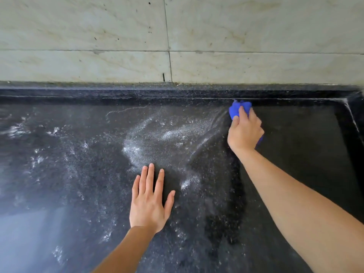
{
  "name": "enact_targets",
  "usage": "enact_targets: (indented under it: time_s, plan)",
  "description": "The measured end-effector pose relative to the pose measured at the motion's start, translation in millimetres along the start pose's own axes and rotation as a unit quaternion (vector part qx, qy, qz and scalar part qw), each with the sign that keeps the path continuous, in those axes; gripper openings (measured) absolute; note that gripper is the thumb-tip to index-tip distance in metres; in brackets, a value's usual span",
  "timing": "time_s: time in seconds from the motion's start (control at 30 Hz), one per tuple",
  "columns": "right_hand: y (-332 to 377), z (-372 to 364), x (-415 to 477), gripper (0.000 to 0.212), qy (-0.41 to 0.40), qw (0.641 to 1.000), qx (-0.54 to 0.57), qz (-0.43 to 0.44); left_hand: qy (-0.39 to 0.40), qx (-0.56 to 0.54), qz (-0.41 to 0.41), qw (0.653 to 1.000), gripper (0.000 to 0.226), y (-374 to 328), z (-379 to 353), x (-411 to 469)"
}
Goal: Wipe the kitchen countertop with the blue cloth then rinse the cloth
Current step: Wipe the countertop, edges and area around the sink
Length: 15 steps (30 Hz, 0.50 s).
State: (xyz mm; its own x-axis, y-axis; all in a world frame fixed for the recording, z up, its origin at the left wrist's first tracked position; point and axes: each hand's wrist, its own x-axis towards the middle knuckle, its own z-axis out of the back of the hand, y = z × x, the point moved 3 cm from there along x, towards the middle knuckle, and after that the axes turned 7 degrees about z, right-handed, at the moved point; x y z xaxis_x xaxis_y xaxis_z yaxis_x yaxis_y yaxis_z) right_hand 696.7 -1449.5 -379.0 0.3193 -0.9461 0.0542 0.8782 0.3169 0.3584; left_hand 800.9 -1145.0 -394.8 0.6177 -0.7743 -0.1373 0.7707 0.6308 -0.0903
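Note:
The black speckled countertop (82, 154) fills the lower part of the head view, streaked with white powdery or wet smears across its middle and left. My right hand (244, 131) grips the bunched blue cloth (239, 107) and holds it down on the counter near the back edge, right of centre. Most of the cloth is hidden under the hand; a bit shows by the wrist. My left hand (149, 200) rests flat on the counter with fingers straight and spread, holding nothing.
A raised dark ledge (137, 93) runs along the back of the counter under a pale marble tiled wall (98, 36). At the right a dark raised border (352, 119) closes off the counter. The surface right of the cloth looks darker and smear-free.

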Motion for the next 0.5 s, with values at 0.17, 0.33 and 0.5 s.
enact_targets:
  time_s: [0.17,0.33,0.5]
  plan:
    - [71,-18,-93,0.037,0.097,0.957,0.083,0.259,0.007,-0.003,0.004,1.0,0.064,-1,4,-2]
    - [37,27,-68,0.04,0.236,0.886,0.399,0.01,-0.034,-0.055,0.014,0.998,0.062,6,28,25]
    - [-49,73,13,0.025,0.003,0.736,0.581,-0.347,-0.026,-0.044,0.059,0.997,0.061,11,32,80]
